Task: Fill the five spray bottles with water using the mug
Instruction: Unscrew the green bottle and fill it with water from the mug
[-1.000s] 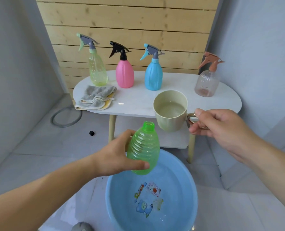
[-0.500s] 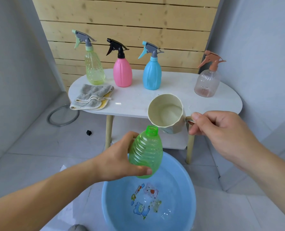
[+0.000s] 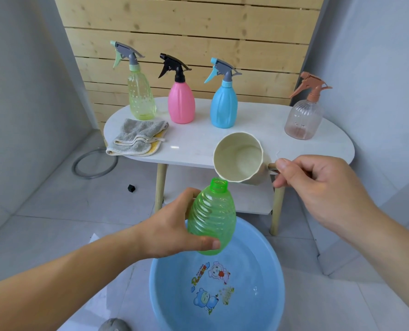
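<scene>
The white table (image 3: 263, 123) serves as a parking shelf, with bottles lined along its back edge, well apart from the pouring. In front of it on the floor sits one blue basin (image 3: 165, 295) holding water, probably both the supply and the catch for spills, since the work is held directly over it. The left hand (image 3: 170, 225) has its fingers wrapped round the ribbed green bottle (image 3: 213, 218), headless and tilted toward the mug. The right hand (image 3: 318, 185) has its fingers clamped on the handle of the cream mug (image 3: 239, 158), tipped so its lip meets the open neck; no stream is discernible. One folded cloth (image 3: 139, 137) lies ready for drips.

Count: five bottles. Four stand capped: yellow-green (image 3: 141, 99), pink (image 3: 181, 103), blue (image 3: 223, 107) and clear (image 3: 303, 118). One is in hand.
</scene>
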A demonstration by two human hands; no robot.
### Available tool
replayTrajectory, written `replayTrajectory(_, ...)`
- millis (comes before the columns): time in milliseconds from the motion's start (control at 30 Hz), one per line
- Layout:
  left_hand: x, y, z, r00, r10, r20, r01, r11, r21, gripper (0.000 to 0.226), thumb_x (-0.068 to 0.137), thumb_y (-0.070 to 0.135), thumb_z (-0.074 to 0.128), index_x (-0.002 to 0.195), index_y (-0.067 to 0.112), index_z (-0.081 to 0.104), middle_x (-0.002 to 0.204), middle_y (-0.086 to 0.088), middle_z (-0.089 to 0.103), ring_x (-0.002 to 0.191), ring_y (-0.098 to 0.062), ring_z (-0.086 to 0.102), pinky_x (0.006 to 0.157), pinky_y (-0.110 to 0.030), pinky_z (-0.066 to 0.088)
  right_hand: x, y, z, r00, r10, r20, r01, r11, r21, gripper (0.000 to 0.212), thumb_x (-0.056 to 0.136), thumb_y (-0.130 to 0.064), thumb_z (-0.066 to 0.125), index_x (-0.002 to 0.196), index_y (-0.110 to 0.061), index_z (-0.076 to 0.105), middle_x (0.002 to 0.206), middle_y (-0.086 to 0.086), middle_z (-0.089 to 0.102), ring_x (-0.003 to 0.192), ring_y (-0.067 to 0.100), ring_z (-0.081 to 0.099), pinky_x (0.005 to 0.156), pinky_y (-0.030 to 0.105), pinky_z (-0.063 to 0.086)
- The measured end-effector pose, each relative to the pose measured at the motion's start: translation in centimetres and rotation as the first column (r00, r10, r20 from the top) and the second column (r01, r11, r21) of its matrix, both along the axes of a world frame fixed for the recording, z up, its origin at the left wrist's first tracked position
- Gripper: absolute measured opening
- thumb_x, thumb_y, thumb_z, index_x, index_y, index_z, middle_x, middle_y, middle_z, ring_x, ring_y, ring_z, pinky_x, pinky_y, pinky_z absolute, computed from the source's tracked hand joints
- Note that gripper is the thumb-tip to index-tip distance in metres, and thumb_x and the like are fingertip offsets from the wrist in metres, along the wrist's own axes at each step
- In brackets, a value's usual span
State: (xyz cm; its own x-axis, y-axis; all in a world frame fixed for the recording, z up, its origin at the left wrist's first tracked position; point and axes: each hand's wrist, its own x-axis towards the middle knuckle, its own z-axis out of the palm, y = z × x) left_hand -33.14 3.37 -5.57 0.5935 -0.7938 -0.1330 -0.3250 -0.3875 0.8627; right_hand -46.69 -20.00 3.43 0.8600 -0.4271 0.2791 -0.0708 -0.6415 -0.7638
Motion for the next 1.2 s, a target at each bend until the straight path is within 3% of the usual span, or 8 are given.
replayTrajectory(67, 0.01, 0.0, -0.01, 1.0, 0.0, -0.001, 0.0, 1.0, -0.005, 0.089, 0.058, 0.058, 0.089, 0.132, 0.034, 0.047, 0.121, 0.009, 0.067, 0.118, -0.01, 0.066, 0.107, -0.039, 0.053, -0.02, 0.07, 0.08, 1.0, 0.007, 0.005, -0.007, 1.0, 0.0, 0.039, 0.093, -0.043, 0.059, 0.064, -0.021, 0.072, 0.053, 0.019, 0.053, 0.048, 0.024, 0.042, 0.05, 0.031, 0.033)
replayTrajectory(167, 0.07, -0.01, -0.14, 1.0, 0.002, -0.005, -0.002, 1.0, -0.006, 0.089, 0.058, 0.058, 0.09, 0.132, 0.034, 0.047, 0.122, 0.008, 0.068, 0.118, -0.012, 0.066, 0.107, -0.041, 0.053, -0.08, 0.28, 0.31, 1.0, -0.001, 0.009, 0.001, 1.0, 0.011, 0.038, 0.094, -0.04, 0.06, 0.064, -0.019, 0.072, 0.047, 0.006, 0.035, 0.043, 0.012, 0.026, 0.045, 0.022, 0.024)
replayTrajectory(300, 0.07, -0.09, -0.27, 1.0, 0.001, -0.013, -0.001, 1.0, -0.012, 0.089, 0.057, 0.058, 0.09, 0.131, 0.034, 0.047, 0.122, 0.007, 0.068, 0.118, -0.012, 0.066, 0.107, -0.041, 0.053, -0.08, 0.37, 0.37, 1.0, 0.006, 0.024, -0.006, 1.0, -0.002, 0.037, 0.093, -0.041, 0.06, 0.065, -0.019, 0.072, 0.056, 0.022, 0.052, 0.047, 0.019, 0.034, 0.048, 0.025, 0.027)
replayTrajectory(433, -0.02, -0.15, -0.28, 1.0, 0.001, -0.02, -0.001, 1.0, -0.013, 0.088, 0.057, 0.057, 0.09, 0.131, 0.034, 0.047, 0.121, 0.009, 0.068, 0.117, -0.01, 0.066, 0.106, -0.04, 0.054, -0.19, 0.31, 0.48, 1.0, -0.017, 0.025, 0.017, 1.0, -0.004, 0.035, 0.093, -0.039, 0.06, 0.065, -0.019, 0.072, 0.043, -0.006, 0.038, 0.046, 0.011, 0.032, 0.046, 0.019, 0.027)
replayTrajectory(600, -0.06, -0.13, -0.31, 1.0, 0.001, -0.021, -0.001, 1.0, -0.005, 0.09, 0.056, 0.058, 0.089, 0.132, 0.033, 0.047, 0.121, 0.008, 0.068, 0.116, -0.01, 0.067, 0.105, -0.04, 0.054, -0.24, 0.37, 0.61, 0.999, -0.021, 0.029, 0.021, 1.0, -0.019, 0.035, 0.094, -0.037, 0.06, 0.067, -0.017, 0.072, 0.04, -0.009, 0.034, 0.043, 0.01, 0.031, 0.044, 0.017, 0.026)
replayTrajectory(767, -0.16, -0.08, -0.49, 1.0, -0.008, -0.021, 0.009, 1.0, 0.003, 0.089, 0.056, 0.059, 0.089, 0.131, 0.034, 0.046, 0.12, 0.008, 0.068, 0.116, -0.011, 0.067, 0.104, -0.04, 0.055, -0.34, 0.5, 0.83, 0.999, -0.023, 0.039, 0.023, 1.0, -0.016, 0.034, 0.095, -0.033, 0.06, 0.069, -0.014, 0.072, 0.037, -0.016, 0.043, 0.043, 0.009, 0.035, 0.044, 0.014, 0.028)
replayTrajectory(1200, -0.26, -0.19, -0.71, 1.0, -0.018, -0.005, 0.019, 1.0, 0.01, 0.088, 0.056, 0.059, 0.089, 0.129, 0.031, 0.048, 0.119, 0.007, 0.067, 0.114, -0.012, 0.066, 0.104, -0.04, 0.054, -0.2, 0.28, 0.66, 0.997, -0.023, 0.07, 0.026, 0.999, -0.044, 0.033, 0.094, -0.034, 0.061, 0.068, -0.016, 0.071, 0.04, -0.017, 0.046, 0.043, 0.009, 0.036, 0.045, 0.013, 0.027)
